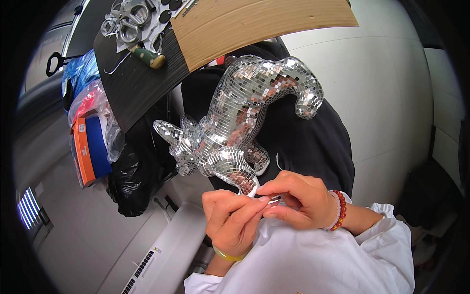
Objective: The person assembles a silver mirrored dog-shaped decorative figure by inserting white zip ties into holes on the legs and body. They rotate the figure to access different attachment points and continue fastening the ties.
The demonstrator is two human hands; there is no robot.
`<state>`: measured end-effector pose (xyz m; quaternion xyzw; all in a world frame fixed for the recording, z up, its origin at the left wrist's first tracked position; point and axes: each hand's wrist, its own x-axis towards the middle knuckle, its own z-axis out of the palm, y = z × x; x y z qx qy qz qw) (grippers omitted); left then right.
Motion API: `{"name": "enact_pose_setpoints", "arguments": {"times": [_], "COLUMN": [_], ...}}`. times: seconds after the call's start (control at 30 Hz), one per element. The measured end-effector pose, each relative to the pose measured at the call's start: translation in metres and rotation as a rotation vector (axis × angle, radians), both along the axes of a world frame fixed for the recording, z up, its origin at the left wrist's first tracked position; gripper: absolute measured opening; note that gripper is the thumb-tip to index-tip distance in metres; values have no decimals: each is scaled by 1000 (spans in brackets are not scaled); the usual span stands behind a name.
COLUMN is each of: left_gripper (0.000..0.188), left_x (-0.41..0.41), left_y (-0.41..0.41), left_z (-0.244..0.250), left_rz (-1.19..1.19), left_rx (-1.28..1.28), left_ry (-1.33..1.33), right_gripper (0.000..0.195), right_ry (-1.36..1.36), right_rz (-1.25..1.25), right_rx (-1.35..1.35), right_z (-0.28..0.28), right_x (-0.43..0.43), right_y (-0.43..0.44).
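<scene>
An animal figure (235,117) covered in small square mirror tiles lies across my lap on dark trousers (304,147). Its eared head is at the left and its curved end at the upper right. Close by one of its legs, whose foot end (249,189) shows white, my two hands meet. My left hand (231,220), with a yellow bangle at the wrist, pinches a small shiny strip (274,200), perhaps mirror tiles. The fingers of my right hand (303,200) close around the same piece from the other side. Fingertips partly hide it.
A dark table (147,77) ahead carries scissors (134,22), a green-handled hooked tool (148,57), black discs (165,16) and a cardboard sheet (257,25). At the left are an orange and blue box (90,150) and a black plastic bag (134,180). A white slatted unit (165,250) stands lower left.
</scene>
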<state>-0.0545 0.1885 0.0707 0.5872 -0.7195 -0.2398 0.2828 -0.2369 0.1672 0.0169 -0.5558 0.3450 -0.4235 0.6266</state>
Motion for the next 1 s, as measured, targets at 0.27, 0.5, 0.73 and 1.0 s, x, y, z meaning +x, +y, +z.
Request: {"name": "enact_pose_setpoints", "arguments": {"times": [0.27,0.5,0.73,1.0], "left_gripper": [26,27,37,56], "left_x": [2,4,6,9], "left_y": [-6,-7,-2,12], "left_z": [-7,-14,-19,-22], "left_rz": [45,51,122,206], "left_rx": [12,35,74,175], "left_ry": [-31,-91,-114,5], "right_gripper": [17,17,15,15], "right_ry": [5,6,10,-4], "right_rz": [-121,-108,-71,-72], "right_rx": [-141,-2,144,179], "right_z": [-25,-37,-41,-45], "right_x": [4,8,12,11], "right_y": [-2,0,0,0]}}
